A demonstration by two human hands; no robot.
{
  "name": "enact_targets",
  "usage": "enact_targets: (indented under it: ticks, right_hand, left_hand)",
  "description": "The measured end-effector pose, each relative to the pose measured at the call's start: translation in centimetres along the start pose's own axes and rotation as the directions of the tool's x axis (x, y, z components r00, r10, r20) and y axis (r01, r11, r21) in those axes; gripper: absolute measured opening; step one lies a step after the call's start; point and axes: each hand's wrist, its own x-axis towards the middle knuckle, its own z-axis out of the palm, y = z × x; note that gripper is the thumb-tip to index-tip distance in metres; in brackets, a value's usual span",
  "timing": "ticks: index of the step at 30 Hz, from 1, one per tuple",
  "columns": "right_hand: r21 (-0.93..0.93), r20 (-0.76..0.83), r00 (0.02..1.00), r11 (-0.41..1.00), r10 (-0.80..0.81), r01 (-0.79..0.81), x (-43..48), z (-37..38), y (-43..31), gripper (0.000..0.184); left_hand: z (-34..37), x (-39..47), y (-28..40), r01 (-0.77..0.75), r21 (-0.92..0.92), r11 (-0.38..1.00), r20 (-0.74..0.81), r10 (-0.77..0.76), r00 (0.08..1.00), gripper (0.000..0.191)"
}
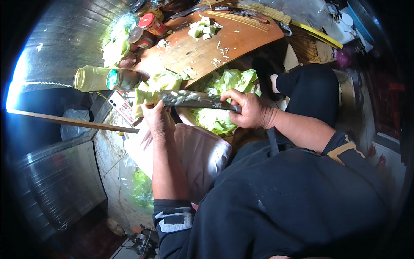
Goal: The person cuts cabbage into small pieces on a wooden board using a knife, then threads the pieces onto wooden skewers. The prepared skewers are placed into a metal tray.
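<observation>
My right hand (pixel 250 109) grips the handle of a broad-bladed cleaver (pixel 194 99), its blade pointing left and flecked with pale vegetable bits. In my left hand (pixel 158 119) is a piece of pale green cabbage (pixel 146 98), close to the blade's tip. I cannot tell whether the blade touches it. Beneath the cleaver, a basin (pixel 184 117) holds many cut cabbage leaves (pixel 215 121). Further cabbage (pixel 165 80) lies just beyond my left hand, at the near left edge of the wooden board (pixel 181 48). A white plastic bag (pixel 197 145) lies below my left wrist.
Cabbage chunks (pixel 203 27) and thin bamboo sticks (pixel 239 19) lie on the board. At its left stand a red-lidded jar (pixel 152 24), a green-lidded jar (pixel 118 79) and a pale empty jar (pixel 92 78). A phone (pixel 123 106) leans beside a wooden stick (pixel 74 122).
</observation>
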Motion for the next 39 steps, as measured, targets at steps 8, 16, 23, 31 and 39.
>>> enact_targets:
  ticks: [8,16,23,31,39]
  right_hand:
    - [-0.036,-0.034,0.964,0.964,-0.265,0.264,0.6,1.0,-0.6,0.043]
    - [-0.089,0.034,0.977,0.973,-0.212,0.214,0.6,0.5,-0.8,0.043]
    - [-0.122,0.048,0.989,0.982,-0.14,0.145,0.7,0.4,-0.2,0.043]
    - [-0.139,0.048,0.967,0.96,0.251,-0.242,0.7,0.5,3.0,0.032]
    - [-0.07,0.032,0.988,0.986,0.152,-0.15,0.6,0.7,1.7,0.032]
  left_hand:
    - [-6.5,-0.5,-7.7,-0.688,0.603,0.403,0.596,0.345,0.725,0.022]
    - [-8.8,0.1,-8.9,-0.638,0.717,0.282,0.595,0.228,0.77,0.026]
    - [0.5,-4.1,-2.2,0.202,-0.065,0.977,0.091,-0.196,0.976,0.03]
    - [0.8,-3.3,2.0,0.084,-0.135,0.987,0.061,-0.077,0.995,0.045]
    - [1.4,-3.3,1.4,0.21,-0.116,0.971,-0.006,-0.212,0.977,0.055]
